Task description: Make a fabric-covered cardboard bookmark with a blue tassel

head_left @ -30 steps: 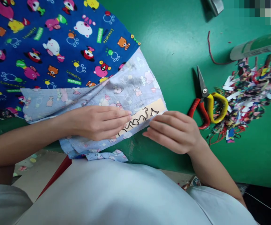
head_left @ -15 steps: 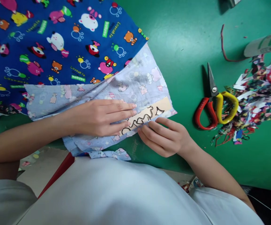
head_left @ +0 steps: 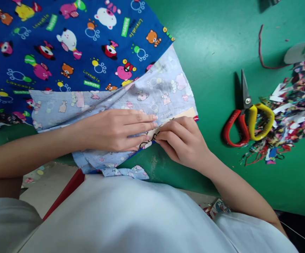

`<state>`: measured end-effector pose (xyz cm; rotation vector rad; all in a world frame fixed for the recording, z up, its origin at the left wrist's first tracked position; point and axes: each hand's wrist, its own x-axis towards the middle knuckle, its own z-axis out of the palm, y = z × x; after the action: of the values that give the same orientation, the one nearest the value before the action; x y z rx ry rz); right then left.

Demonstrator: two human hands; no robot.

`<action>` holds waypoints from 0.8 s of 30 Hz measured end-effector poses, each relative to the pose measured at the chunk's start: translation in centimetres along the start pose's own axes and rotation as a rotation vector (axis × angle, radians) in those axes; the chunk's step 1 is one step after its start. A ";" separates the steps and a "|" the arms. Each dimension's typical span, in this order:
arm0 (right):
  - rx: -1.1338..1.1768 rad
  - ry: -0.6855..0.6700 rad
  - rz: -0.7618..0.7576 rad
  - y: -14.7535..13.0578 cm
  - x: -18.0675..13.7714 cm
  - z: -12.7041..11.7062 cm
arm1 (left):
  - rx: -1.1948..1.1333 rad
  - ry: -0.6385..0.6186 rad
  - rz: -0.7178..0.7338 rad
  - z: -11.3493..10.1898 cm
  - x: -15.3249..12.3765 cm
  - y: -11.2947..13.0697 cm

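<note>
Scissors (head_left: pixel 243 121) right of fabric (head_left: pixel 89 52), on table (head_left: pixel 210 42)

I see a bright, evenly lit scene with a soft sheen on the green worktop (head_left: pixel 210 31) toward the top. The scissors (head_left: pixel 244 116) throw a dark shadow to their left, so light arrives from the right. Focus stays sharp centrally; the edges bend slightly and soften.

We see soft matt cotton cloth (head_left: pixel 83 52), the print paler on its flipped side. The template (head_left: pixel 188 113) looks like plain matt card. Scissors (head_left: pixel 244 116) have dull metal blades and glossy plastic grips; worktop (head_left: pixel 210 45) is smooth, slightly scuffed green.
</note>
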<state>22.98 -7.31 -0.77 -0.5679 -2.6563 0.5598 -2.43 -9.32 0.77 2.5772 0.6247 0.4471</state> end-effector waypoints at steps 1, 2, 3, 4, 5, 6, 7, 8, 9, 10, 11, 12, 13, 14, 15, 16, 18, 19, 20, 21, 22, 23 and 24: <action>0.035 -0.011 0.012 0.1 0.1 0.0 | 0.003 -0.003 -0.007 0.0 0.0 0.0; 0.057 -0.015 0.019 0.1 0.1 0.0 | 0.013 -0.008 -0.009 0.0 -0.1 0.0; 0.068 -0.017 0.022 0.2 0.2 -0.1 | 0.026 -0.011 -0.007 0.0 -0.1 0.1; 0.073 -0.021 0.023 0.2 0.2 -0.1 | 0.040 -0.006 -0.001 0.1 -0.1 0.1; 0.075 -0.024 0.024 0.2 0.2 -0.1 | 0.057 0.007 0.008 0.1 0.0 0.1; 0.077 -0.026 0.028 0.2 0.2 -0.2 | 0.081 0.030 0.022 0.1 0.0 0.1; 0.080 -0.029 0.032 0.2 0.2 -0.2 | 0.108 0.061 0.041 0.0 0.1 0.1; 0.083 -0.031 0.037 0.1 0.2 -0.2 | 0.132 0.102 0.068 0.0 0.2 0.2; 0.084 -0.034 0.044 0.1 0.2 -0.2 | 0.147 0.147 0.101 0.0 0.3 0.3; 0.083 -0.038 0.051 0.0 0.2 -0.2 | 0.151 0.181 0.135 0.0 0.4 0.5; 0.080 -0.039 0.059 0.0 0.2 -0.2 | 0.144 0.199 0.167 0.0 0.4 0.7; 0.075 -0.038 0.063 -0.1 0.2 -0.2 | 0.133 0.198 0.191 0.1 0.5 0.9; 0.069 -0.035 0.064 -0.1 0.2 -0.2 | 0.128 0.185 0.203 0.3 0.5 1.1; 0.063 -0.029 0.063 -0.2 0.2 -0.1 | 0.131 0.163 0.206 0.4 0.6 1.3; 0.056 -0.024 0.061 -0.2 0.2 -0.1 | 0.144 0.138 0.204 0.6 0.5 1.4; 0.050 -0.022 0.059 -0.2 0.2 -0.1 | 0.164 0.123 0.199 0.8 0.5 1.5; 0.042 -0.026 0.059 -0.3 0.2 0.0 | 0.205 0.104 0.183 1.2 0.4 1.6; 0.037 -0.030 0.060 -0.3 0.2 0.0 | 0.221 0.093 0.176 1.3 0.3 1.6; 0.033 -0.033 0.059 -0.3 0.1 0.0 | 0.235 0.081 0.171 1.3 0.2 1.5; 0.027 -0.035 0.058 -0.3 0.1 -0.1 | 0.247 0.071 0.168 1.3 0.2 1.4; 0.020 -0.036 0.056 -0.3 0.1 -0.1 | 0.259 0.061 0.168 1.3 0.1 1.3; 0.013 -0.035 0.055 -0.3 0.1 -0.1 | 0.269 0.053 0.169 1.2 0.1 1.2; 0.006 -0.034 0.053 -0.3 0.1 -0.1 | 0.279 0.051 0.170 1.1 0.1 1.2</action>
<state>22.78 -7.51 -0.53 -0.6341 -2.6772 0.5968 -1.53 -10.60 0.39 2.9068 0.5188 0.5141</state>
